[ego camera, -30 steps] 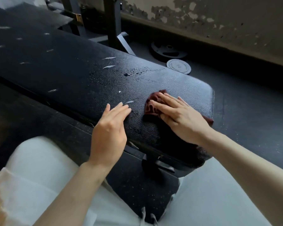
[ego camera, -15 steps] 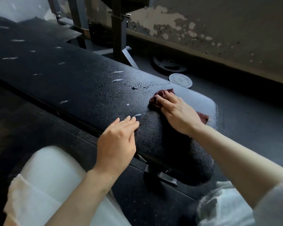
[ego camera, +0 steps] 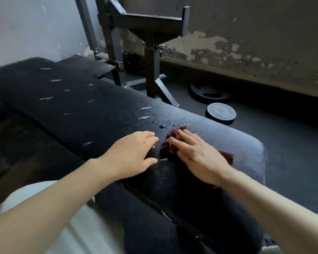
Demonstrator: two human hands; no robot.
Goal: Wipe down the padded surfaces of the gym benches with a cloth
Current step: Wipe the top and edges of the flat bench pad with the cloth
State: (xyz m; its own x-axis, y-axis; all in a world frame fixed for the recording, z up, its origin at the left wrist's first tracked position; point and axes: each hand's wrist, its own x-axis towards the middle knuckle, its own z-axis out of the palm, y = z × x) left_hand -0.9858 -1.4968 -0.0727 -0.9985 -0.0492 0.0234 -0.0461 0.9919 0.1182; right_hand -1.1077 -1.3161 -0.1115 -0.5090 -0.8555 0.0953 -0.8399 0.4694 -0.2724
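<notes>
A black padded gym bench (ego camera: 92, 110) runs from the far left to the near right, its cover scratched with white nicks and beaded with water drops near the middle. A dark red cloth (ego camera: 174, 142) lies on the pad near its right end. My right hand (ego camera: 196, 154) presses flat on the cloth with straight fingers, covering most of it; a corner of the cloth shows behind the wrist. My left hand (ego camera: 130, 154) rests flat on the pad just left of the cloth, fingers straight.
A dark steel rack (ego camera: 151, 43) stands behind the bench. Two weight plates (ego camera: 221, 112) lie on the dark rubber floor by a peeling wall. My light trousers (ego camera: 44, 226) are at the lower left, close to the bench's near edge.
My right hand has slid the cloth farther up the pad toward the water drops. My left hand has moved forward alongside it. The camera has tilted up, showing more of the rack.
</notes>
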